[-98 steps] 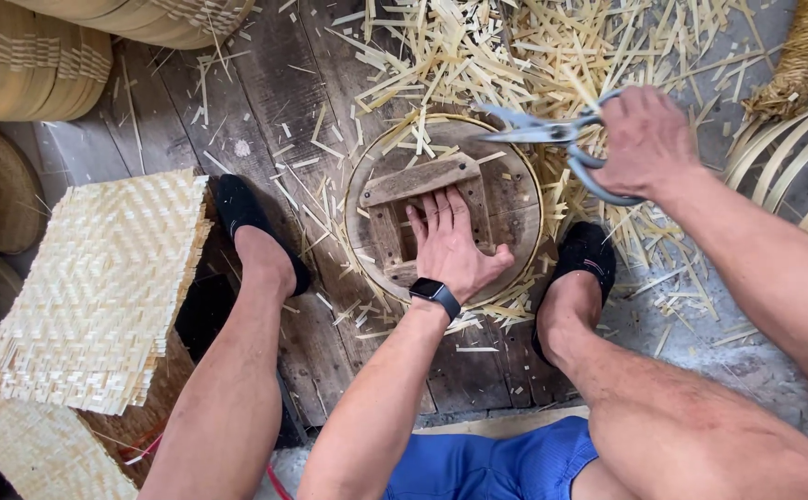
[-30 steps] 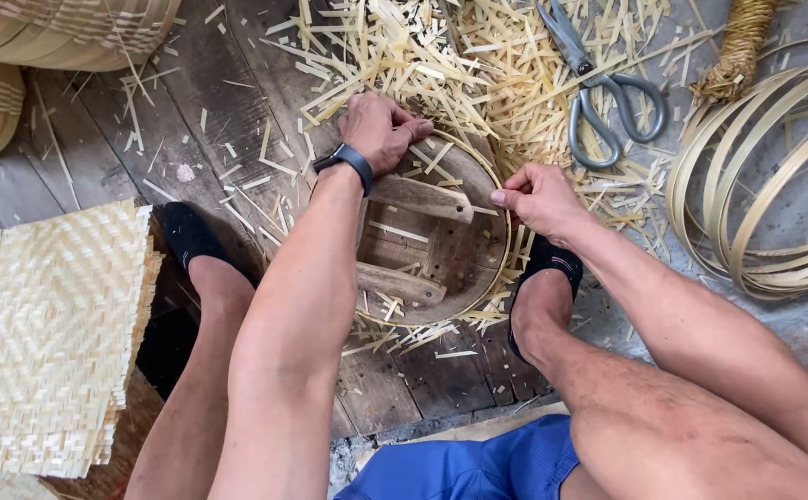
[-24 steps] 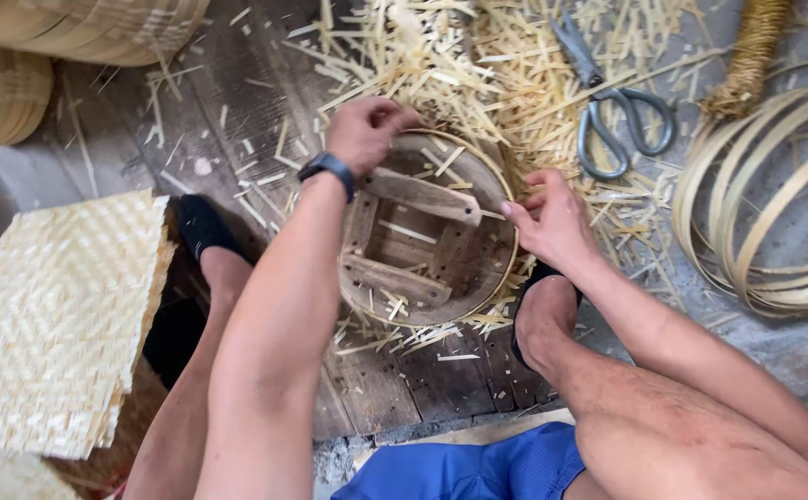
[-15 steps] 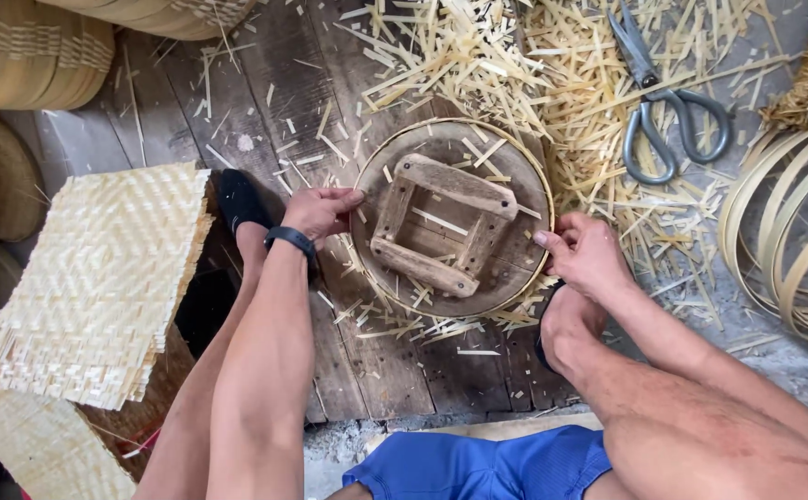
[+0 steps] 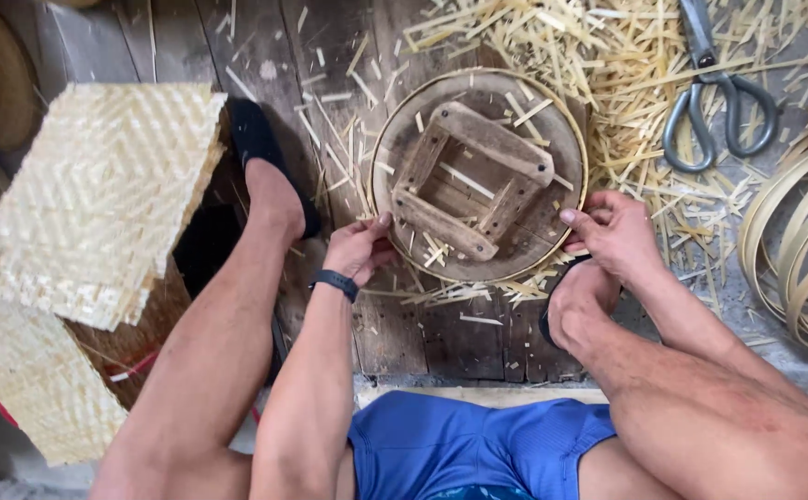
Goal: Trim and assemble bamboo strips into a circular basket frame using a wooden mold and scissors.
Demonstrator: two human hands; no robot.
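Note:
A round wooden form ringed by a thin bamboo hoop lies on the plank floor, with a square wooden frame fixed on top. My left hand, a dark band on its wrist, grips the rim at the lower left. My right hand holds the rim at the lower right, fingers curled on the hoop. Grey scissors lie untouched on bamboo scraps at the upper right.
Woven bamboo mats are stacked at the left beside my left foot in a black shoe. Coiled bamboo strips sit at the right edge. Bamboo shavings litter the floor beyond the form.
The scissors were put down at the upper right. Both hands have slid around the round form's rim from its far side to the near edge, turning it.

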